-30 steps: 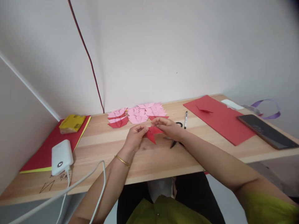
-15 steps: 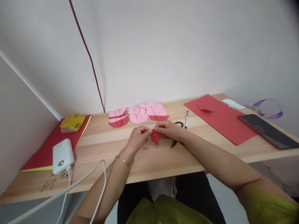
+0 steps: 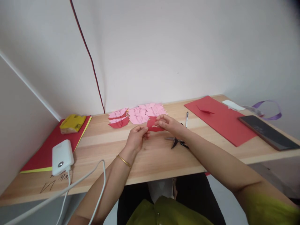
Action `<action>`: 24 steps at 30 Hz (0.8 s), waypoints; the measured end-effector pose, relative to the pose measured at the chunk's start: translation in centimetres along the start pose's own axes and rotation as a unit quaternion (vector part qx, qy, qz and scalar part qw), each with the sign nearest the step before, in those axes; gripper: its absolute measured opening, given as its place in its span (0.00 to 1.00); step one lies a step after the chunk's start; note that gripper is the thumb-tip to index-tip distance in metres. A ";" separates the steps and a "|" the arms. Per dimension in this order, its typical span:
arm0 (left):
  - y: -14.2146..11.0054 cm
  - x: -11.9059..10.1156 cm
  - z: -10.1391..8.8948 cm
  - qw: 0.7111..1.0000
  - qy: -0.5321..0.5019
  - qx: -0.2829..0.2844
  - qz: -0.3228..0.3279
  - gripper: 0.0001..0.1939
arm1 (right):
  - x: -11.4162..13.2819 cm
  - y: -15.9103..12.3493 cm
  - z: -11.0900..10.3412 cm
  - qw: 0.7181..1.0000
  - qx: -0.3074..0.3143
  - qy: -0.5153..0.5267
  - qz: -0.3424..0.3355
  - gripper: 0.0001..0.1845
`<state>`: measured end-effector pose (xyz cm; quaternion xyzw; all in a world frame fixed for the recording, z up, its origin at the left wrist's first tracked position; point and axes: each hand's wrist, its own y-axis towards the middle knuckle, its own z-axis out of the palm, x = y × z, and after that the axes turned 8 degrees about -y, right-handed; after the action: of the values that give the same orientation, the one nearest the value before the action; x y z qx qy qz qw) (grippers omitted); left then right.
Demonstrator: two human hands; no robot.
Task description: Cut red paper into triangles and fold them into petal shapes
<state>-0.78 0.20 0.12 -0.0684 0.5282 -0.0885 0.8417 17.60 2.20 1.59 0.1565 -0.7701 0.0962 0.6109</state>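
My left hand [image 3: 137, 137] pinches the left end of a piece of red paper [image 3: 156, 128] between thumb and fingers, just above the table. At its right side, my right hand [image 3: 170, 125] has bent fingers and thumb on the same paper. Below my right hand lies a pair of black scissors [image 3: 174, 142], blades apart, handles partly hidden by the hand and forearm. Behind the hands sit pink folded paper pieces [image 3: 138, 116] in several overlapping groups. A red folded piece [image 3: 119, 122] lies at the front of the left group.
Right of the hands are a pen [image 3: 187, 119], red sheets [image 3: 222, 125] with a folded red piece [image 3: 205, 109] on top, and a phone [image 3: 269, 132]. Left are a yellow packet [image 3: 73, 123] and a white power bank [image 3: 62, 157]; its cable [image 3: 82, 181] crosses near my left forearm.
The red paper has turned from hanging narrow and pointed to lying wider between my hands. My right hand has shifted slightly up and its fingers have loosened; more of the scissors' blades shows.
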 end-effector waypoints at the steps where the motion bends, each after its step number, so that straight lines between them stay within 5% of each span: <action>1: 0.0 0.0 0.0 0.999 -0.032 -0.005 -0.011 0.12 | 0.0 0.0 -0.1 1.000 0.011 0.025 -0.007 0.19; 7: -0.2 -0.1 0.3 0.995 -0.080 0.018 -0.051 0.11 | -0.9 0.1 0.6 0.995 0.032 -0.007 -0.090 0.15; 14: -0.6 -0.3 0.1 0.989 -0.025 0.080 -0.119 0.07 | -1.0 0.2 0.3 0.996 0.033 0.030 -0.080 0.12; 21: -0.5 -0.2 -0.2 0.988 -0.008 0.101 -0.119 0.08 | -0.7 0.1 -0.5 0.981 0.148 0.031 -0.119 0.14; 24: -0.5 -0.1 -0.3 0.985 0.003 0.113 -0.128 0.08 | -0.8 0.1 -0.9 0.981 0.151 -0.006 -0.120 0.12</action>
<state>-1.12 -0.26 0.13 -0.0397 0.5039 -0.2546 0.8244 18.53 2.70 1.02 0.3385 -0.7263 0.1362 0.5825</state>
